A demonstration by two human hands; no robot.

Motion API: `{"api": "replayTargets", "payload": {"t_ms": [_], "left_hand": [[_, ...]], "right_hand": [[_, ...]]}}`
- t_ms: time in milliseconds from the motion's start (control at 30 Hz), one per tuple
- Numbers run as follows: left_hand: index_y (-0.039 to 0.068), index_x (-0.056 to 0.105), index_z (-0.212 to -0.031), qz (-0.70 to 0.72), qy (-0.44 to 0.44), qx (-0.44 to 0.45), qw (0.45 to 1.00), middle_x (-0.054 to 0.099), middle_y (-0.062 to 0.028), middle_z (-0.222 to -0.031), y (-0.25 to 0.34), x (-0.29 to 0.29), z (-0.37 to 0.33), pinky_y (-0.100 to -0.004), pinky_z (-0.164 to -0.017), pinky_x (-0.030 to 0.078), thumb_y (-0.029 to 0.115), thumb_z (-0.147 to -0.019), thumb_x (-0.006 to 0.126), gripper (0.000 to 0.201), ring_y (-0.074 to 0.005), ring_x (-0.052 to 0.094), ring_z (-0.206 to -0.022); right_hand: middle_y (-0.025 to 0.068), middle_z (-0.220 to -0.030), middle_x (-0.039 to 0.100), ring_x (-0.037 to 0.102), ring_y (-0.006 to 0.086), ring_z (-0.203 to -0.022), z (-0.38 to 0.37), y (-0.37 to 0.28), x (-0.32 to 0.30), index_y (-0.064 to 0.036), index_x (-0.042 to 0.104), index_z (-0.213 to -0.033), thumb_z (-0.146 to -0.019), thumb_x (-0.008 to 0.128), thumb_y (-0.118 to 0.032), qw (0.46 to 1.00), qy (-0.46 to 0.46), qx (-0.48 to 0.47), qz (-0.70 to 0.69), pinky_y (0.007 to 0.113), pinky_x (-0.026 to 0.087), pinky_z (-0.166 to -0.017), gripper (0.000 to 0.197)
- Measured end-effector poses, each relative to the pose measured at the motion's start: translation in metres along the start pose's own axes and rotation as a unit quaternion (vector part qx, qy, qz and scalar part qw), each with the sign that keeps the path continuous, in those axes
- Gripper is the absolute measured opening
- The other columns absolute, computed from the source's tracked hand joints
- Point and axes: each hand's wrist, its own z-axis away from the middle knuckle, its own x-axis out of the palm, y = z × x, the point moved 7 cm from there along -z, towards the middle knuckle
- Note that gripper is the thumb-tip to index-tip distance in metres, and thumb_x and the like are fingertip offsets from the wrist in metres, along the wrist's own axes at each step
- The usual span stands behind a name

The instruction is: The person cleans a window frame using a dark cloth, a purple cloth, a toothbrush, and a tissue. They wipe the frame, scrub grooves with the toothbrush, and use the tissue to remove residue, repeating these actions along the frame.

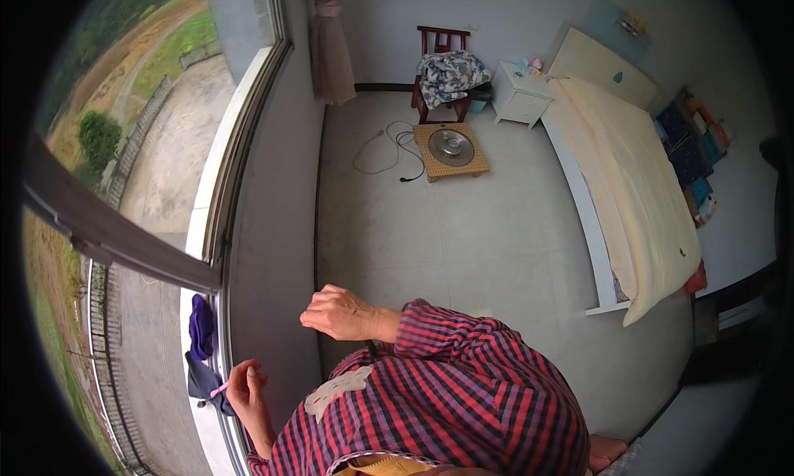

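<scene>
Left hand (248, 393) half-curled at pink strip (218, 389), grip not discernible, dark cloth (199, 377) laid on windowsill (217, 445), right hand (341, 314) closed, contents hidden

No readable text, labels, brands, numbers or signs in view.
</scene>
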Motion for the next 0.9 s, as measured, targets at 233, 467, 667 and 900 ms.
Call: {"api": "replayTargets", "payload": {"t_ms": [233,467,667,900], "left_hand": [[-0.003,0.070,-0.113,-0.083,-0.225,-0.065,0.969,0.072,-0.0086,-0.089,-0.092,0.241,-0.129,-0.0283,-0.061,0.055,0.017,-0.105,0.064,0.023,-0.0156,0.071,-0.069],[0.000,0.069,-0.107,-0.254,-0.329,-0.312,0.854,0.071,-0.0135,-0.086,-0.265,0.331,-0.189,-0.0406,-0.057,0.059,0.023,-0.100,0.066,0.024,-0.0284,0.071,-0.066],[0.013,0.078,-0.095,-0.551,-0.604,0.060,0.573,0.078,-0.0012,-0.088,-0.283,0.502,-0.248,-0.0363,-0.063,0.058,0.026,-0.089,0.070,0.017,-0.0214,0.074,-0.076],[0.005,0.073,-0.097,-0.272,-0.383,-0.233,0.851,0.072,-0.0076,-0.078,-0.152,0.866,-0.398,-0.0321,-0.047,0.053,0.021,-0.098,0.063,0.019,-0.0190,0.069,-0.059]], "right_hand": [[0.0066,-0.105,0.075,0.072,0.0272,-0.100,0.132,0.165,-0.114,-0.0091,0.065,-0.121,-0.100,0.061,-0.009,0.984,0.021,0.168,-0.057,0.043,0.057,-0.086,0.022],[0.0169,-0.106,0.076,0.073,0.0383,-0.097,0.369,0.418,-0.203,-0.0137,0.067,-0.128,-0.101,0.063,-0.031,0.838,0.072,0.539,-0.043,0.048,0.057,-0.084,0.032],[0.0126,-0.078,0.073,0.067,0.0207,-0.060,0.757,0.397,-0.228,-0.0011,0.066,-0.085,-0.094,0.064,-0.010,0.689,0.132,0.713,0.026,0.037,0.052,-0.053,0.012],[0.0094,-0.060,0.063,0.062,0.0334,-0.056,0.875,0.149,-0.213,-0.0116,0.065,-0.069,-0.085,0.073,-0.016,0.551,-0.030,0.782,0.290,0.048,0.048,-0.050,0.019]]}}
